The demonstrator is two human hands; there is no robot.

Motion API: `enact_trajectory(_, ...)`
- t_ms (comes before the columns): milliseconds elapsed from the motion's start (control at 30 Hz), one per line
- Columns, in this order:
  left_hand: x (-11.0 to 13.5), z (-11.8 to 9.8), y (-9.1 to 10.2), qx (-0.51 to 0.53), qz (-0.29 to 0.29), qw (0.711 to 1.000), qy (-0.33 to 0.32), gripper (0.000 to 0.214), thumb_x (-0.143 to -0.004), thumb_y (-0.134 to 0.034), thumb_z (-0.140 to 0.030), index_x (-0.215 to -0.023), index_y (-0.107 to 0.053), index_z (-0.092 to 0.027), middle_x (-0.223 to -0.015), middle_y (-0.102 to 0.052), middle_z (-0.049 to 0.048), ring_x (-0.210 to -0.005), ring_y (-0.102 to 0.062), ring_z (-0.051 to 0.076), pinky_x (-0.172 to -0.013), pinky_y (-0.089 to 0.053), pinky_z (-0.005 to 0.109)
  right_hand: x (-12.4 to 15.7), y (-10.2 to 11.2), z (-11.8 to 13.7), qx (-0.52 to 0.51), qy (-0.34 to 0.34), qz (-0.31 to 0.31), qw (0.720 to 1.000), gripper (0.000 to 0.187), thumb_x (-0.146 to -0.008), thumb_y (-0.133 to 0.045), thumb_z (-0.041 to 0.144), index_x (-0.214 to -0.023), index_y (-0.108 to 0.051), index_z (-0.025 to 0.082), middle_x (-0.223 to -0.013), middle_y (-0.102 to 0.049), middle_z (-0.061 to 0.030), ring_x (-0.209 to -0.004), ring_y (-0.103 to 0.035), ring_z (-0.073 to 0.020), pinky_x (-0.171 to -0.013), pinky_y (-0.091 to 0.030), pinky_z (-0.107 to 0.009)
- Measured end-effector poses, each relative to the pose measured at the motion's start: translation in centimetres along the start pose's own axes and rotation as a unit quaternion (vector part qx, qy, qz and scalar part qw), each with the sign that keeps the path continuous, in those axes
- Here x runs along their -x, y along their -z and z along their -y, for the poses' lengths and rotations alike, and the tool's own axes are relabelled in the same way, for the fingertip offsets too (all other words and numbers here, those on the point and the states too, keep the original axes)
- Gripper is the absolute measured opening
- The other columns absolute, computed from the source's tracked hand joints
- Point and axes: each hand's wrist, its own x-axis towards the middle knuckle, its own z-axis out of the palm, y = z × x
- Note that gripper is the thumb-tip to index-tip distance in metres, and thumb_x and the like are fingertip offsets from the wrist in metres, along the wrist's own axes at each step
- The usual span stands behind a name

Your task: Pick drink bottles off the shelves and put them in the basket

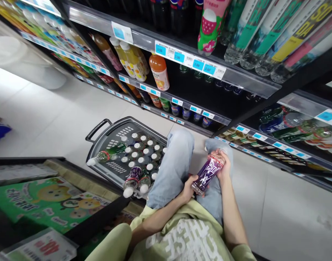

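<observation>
A purple-labelled drink bottle (pixel 206 175) lies tilted across both of my hands, above my bent knees. My left hand (pixel 189 187) grips its lower end, with the thumb along the label's edge. Around the top end curl the fingers of my right hand (pixel 222 161), which hide the cap. To my left is a grey shopping basket (pixel 103 168) with white-capped bottles standing in it. A green-labelled bottle (pixel 108 154) lies across its far side, and another purple-labelled bottle (pixel 133 179) leans at its near corner.
Drink shelves (pixel 144 87) run along the front, with an orange juice bottle (pixel 159 71) on the middle one and soda bottles (pixel 247 32) above. Green boxes (pixel 46 199) are stacked close at my left. Tiled floor (pixel 285 203) stretches to the right.
</observation>
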Motion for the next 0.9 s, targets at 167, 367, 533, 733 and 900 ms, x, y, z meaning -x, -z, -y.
enact_trajectory(167,1.3,-0.6,-0.9,-0.017,0.014,0.997,-0.070,0.067,-0.073,-0.075,-0.072,-0.103,-0.078,-0.012,-0.085,-0.078,0.0134,-0.057,-0.064,0.021,-0.052,-0.055,0.035,0.5,0.0,0.4,-0.011,-0.010,0.021,1.000,0.030,-0.070,-0.077,0.051,-0.081,-0.064,0.026,-0.074,-0.067,-0.0001,-0.064,-0.069,-0.0200,-0.063,-0.060,-0.034)
enact_trajectory(367,2.1,0.0,-0.6,-0.065,0.005,0.991,-0.120,0.062,-0.070,-0.080,-0.077,-0.094,-0.077,-0.019,-0.075,-0.071,0.0077,-0.057,-0.063,0.019,-0.053,-0.054,0.033,0.7,1.2,0.1,-0.015,0.006,0.048,0.999,0.032,-0.070,-0.079,0.051,-0.086,-0.068,0.026,-0.075,-0.070,-0.0010,-0.068,-0.073,-0.0237,-0.075,-0.067,-0.044)
enact_trajectory(533,2.2,0.3,0.0,-0.118,-0.021,0.975,-0.187,0.074,-0.067,-0.084,-0.078,-0.110,-0.080,-0.018,-0.092,-0.076,0.0103,-0.077,-0.069,0.024,-0.078,-0.060,0.042,0.6,1.5,-0.7,0.057,0.011,0.056,0.997,0.042,-0.075,-0.075,0.063,-0.096,-0.074,0.026,-0.099,-0.082,-0.0095,-0.085,-0.080,-0.0342,-0.083,-0.067,-0.053)
enact_trajectory(733,2.3,-0.5,-0.8,-0.181,-0.004,0.941,-0.287,0.085,-0.080,-0.082,-0.070,-0.151,-0.062,-0.027,-0.145,-0.068,0.0122,-0.135,-0.062,0.038,-0.122,-0.044,0.055,0.9,1.2,-2.7,0.121,-0.041,0.158,0.979,0.055,-0.065,-0.095,0.051,-0.109,-0.078,0.023,-0.101,-0.083,-0.0142,-0.095,-0.079,-0.0408,-0.080,-0.068,-0.054)
enact_trajectory(900,2.0,-1.1,-0.3,-0.349,-0.021,0.886,-0.304,0.079,-0.088,-0.073,-0.067,-0.156,-0.057,-0.030,-0.149,-0.063,0.0125,-0.144,-0.054,0.036,-0.125,-0.042,0.051,0.0,1.7,-3.6,0.176,0.020,0.134,0.975,0.051,-0.056,-0.100,0.034,-0.101,-0.079,0.022,-0.089,-0.081,-0.0072,-0.088,-0.079,-0.0353,-0.080,-0.068,-0.053)
